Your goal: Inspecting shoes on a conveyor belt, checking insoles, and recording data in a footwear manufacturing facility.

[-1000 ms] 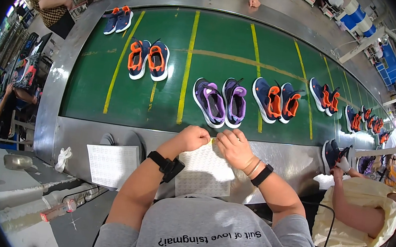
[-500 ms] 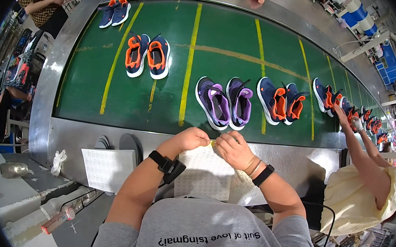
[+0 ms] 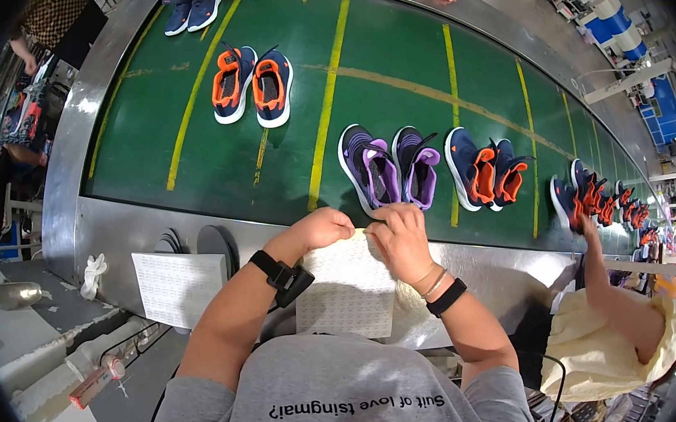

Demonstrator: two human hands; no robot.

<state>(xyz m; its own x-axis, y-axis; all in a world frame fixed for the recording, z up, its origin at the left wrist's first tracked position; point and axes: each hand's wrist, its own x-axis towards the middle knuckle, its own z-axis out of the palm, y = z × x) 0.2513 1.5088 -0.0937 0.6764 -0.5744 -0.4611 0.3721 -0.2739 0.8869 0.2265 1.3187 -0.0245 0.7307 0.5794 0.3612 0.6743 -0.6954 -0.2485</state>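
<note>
From the head view I see both hands meeting at the near rim of the belt (image 3: 203,81): my left hand (image 3: 321,229) is curled shut and my right hand (image 3: 401,238) is bent over, their fingertips pinched together on a small pale sticker (image 3: 361,232) at the far edge of the white sheet (image 3: 351,286) that lies on the steel ledge (image 3: 130,226). The sticker sits right between the two thumbs, just near of the purple shoes (image 3: 388,167). What could go wrong, I judge: the sticker is tiny and thin, so it may fold on itself or cling to a finger; the sheet lies loose and could lift with the pull or slide off the ledge; and if the belt carries the purple shoes on to the right, they may drift out of reach. Much is hard to read here. The fingers cover most of the sticker, so I cannot tell whether it is fully off the sheet. A second sheet (image 3: 178,286) lies to the left; its print is too fine to make out. The far right shoes (image 3: 587,196) shrink into the bent rim, and a neighbour's arm (image 3: 607,280) partly hides them.
</note>
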